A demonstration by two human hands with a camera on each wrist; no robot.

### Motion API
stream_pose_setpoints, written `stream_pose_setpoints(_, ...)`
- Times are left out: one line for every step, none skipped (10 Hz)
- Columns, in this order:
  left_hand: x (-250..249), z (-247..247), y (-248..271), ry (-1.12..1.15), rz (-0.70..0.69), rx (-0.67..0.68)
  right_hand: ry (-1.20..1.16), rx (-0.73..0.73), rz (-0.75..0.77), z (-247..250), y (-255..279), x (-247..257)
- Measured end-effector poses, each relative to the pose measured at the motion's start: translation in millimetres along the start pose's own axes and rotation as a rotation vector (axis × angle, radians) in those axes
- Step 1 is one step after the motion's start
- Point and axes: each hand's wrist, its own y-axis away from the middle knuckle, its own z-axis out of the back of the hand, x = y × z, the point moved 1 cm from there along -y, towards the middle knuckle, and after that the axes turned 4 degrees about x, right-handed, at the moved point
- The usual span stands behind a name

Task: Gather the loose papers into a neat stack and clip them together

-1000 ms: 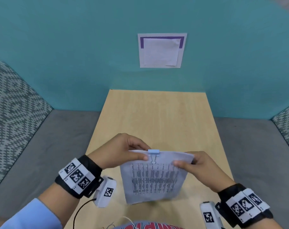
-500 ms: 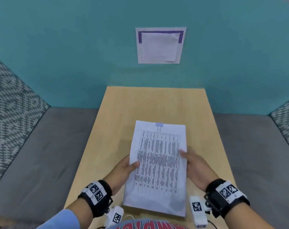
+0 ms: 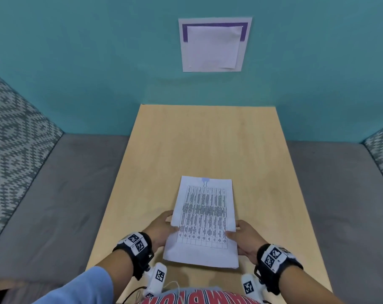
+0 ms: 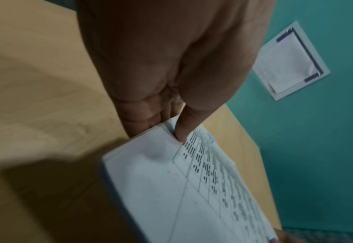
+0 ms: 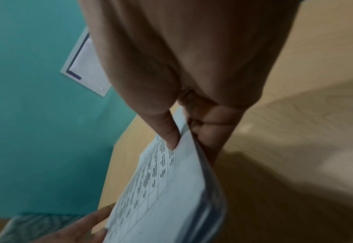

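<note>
I see white papers (image 3: 204,218) printed with a black grid table, pale blue clip (image 3: 205,180), light wood-grain table (image 3: 199,141), teal wall (image 3: 87,51), grey-white diamond-weave cushions (image 3: 13,119).

My operator's rig: two strapped wrists and a printed shirt.

I saw a black band on each wrist (image 3: 134,245), topped with white panels bearing black square-pattern markers; the right wristband (image 3: 275,258) matched it. Under each wrist hung a small white camera pod (image 3: 157,276) with its own marker, thin cables trailing from the left one. The left arm wore a light blue sleeve (image 3: 83,286). The shirt (image 3: 195,298) showed red and white lettering.
</note>
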Motion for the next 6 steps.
stream_pose_setpoints(6, 2, -13, -0.075, -0.021, -0.011, 0.114, -0.061, 0.017, -5, -16, -3)
stream_pose_setpoints(13, -3, -18, -0.153, -0.014, 0.005, 0.32, -0.084, 0.041, -7, -26, -10)
stream_pose_setpoints(17, -9, -10, -0.267, -0.021, 0.056, 0.502, -0.066, 0.083, -8, -25, -14)
stream_pose_setpoints(21, -1, -7, -0.472, -0.046, -0.014, 0.75, -0.049, 0.106, -6, -17, -16)
stream_pose_setpoints(34, 19, -4, -0.582, 0.026, -0.063, 0.976, -0.078, 0.097, 6, -10, -22)
stream_pose_setpoints(59, 38, 21, -0.666, 0.169, 0.021, 0.887, -0.081, 0.109, 22, 4, -28)
